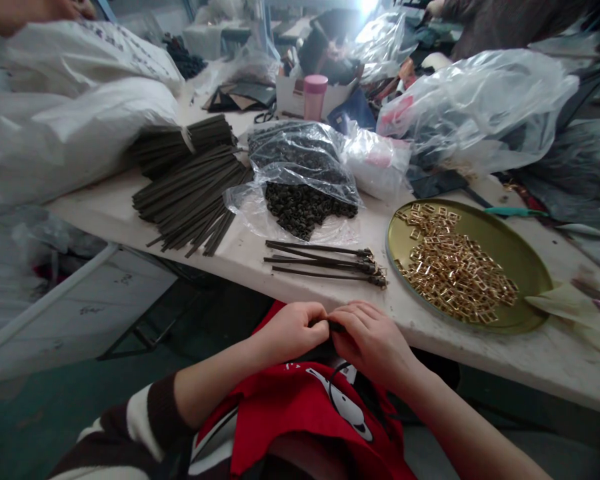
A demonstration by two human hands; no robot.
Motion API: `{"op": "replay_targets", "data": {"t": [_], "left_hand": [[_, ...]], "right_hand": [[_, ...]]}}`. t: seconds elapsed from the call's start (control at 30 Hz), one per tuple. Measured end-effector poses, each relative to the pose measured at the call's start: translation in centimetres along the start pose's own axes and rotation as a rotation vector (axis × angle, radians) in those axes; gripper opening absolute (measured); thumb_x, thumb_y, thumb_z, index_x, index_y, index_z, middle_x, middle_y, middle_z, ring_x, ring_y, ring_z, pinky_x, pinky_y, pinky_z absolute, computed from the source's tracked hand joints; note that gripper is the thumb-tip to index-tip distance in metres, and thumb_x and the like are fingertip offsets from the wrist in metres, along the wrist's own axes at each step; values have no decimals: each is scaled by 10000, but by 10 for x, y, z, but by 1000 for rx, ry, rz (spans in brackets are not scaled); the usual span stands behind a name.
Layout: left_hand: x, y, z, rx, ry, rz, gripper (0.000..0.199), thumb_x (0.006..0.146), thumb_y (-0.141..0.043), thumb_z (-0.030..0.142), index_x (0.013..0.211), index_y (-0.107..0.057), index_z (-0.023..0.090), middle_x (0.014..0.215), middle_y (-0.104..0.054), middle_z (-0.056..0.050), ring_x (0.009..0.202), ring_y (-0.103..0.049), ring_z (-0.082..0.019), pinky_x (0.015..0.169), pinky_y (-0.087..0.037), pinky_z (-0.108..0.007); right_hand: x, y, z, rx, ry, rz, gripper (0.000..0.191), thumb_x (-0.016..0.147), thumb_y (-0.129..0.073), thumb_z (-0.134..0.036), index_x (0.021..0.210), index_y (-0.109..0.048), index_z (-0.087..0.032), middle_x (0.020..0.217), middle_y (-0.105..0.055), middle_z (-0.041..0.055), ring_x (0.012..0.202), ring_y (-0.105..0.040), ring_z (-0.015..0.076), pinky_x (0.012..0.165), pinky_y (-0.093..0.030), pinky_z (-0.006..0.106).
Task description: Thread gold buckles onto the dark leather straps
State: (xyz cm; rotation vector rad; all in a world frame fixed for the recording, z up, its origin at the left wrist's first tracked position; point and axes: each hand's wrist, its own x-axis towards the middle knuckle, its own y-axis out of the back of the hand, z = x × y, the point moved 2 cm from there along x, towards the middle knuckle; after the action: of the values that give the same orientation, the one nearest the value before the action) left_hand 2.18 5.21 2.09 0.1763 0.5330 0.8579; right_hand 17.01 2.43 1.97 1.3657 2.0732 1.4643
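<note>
My left hand (303, 327) and my right hand (367, 333) meet at the table's front edge, fingers pinched together. Between them a short stretch of a narrow dark strap (336, 327) shows, most of it hidden by my fingers. Just beyond my hands lie several dark straps with gold buckles (325, 261) at their right ends. A round, gold-coloured tray (530, 287) to the right bears a heap of small gold buckles (460, 267). Small black pieces (305, 208) spill from a clear plastic bag (300, 150) in the middle. Bundled dark strips (190, 187) lie at left.
White sacks (80, 133) stand at the left of the pale table (230, 267). Toward the back are a pink-lidded bottle (315, 97) and a big clear plastic bag (480, 110). A teal-handled tool (515, 211) lies behind the tray. Parts of other people show at the top corners.
</note>
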Motion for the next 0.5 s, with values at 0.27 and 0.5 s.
{"op": "replay_targets", "data": {"t": [0.27, 0.5], "left_hand": [[0, -7, -3, -68, 9, -32, 151, 695, -423, 195, 662, -556, 130, 625, -511, 21, 618, -445, -109, 557, -352, -190], [10, 10, -5, 124, -131, -71, 246, 809, -413, 298, 695, -570, 147, 628, -516, 15, 621, -462, -119, 604, -360, -201]], "right_hand": [[-3, -2, -1, 6, 66, -17, 131, 758, -478, -106, 854, -529, -179, 797, -646, 55, 742, -572, 185, 748, -458, 343], [-5, 3, 15, -232, 45, 10, 87, 781, -441, -150, 809, -516, -184, 662, -571, 42, 638, -520, 195, 609, -421, 321]]}}
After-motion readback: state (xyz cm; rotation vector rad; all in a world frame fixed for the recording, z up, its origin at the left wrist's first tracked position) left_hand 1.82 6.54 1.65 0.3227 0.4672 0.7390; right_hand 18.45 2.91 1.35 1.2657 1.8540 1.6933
